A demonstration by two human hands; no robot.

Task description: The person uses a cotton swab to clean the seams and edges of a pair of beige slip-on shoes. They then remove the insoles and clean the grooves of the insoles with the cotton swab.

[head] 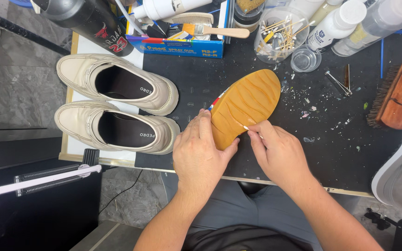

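At frame centre, a shoe lies upturned, its ridged tan rubber sole (245, 104) showing. The left hand (198, 155) clamps its heel; the right hand (278, 153) pinches a cotton swab (252, 131) against the sole edge, seemingly spot-cleaning. 2 cream leather loafers (117, 107) sit left on the speckled black desk (322, 139).

Work table (117, 160), pale wooden edge, white top showing at left; black mat (201, 79) covered most of it, flecked with paint and debris toward the right. Two cream loafers (117, 107) lay side by side on the white part, toes overlapping the mat. Along the far edge sat a blue box (182, 46), a clear cup of cotton swabs (279, 35), a small empty clear cup (305, 59) and white bottles (333, 25). A wooden brush (396, 95) lay at right, metal pins (339, 83) just beside it.
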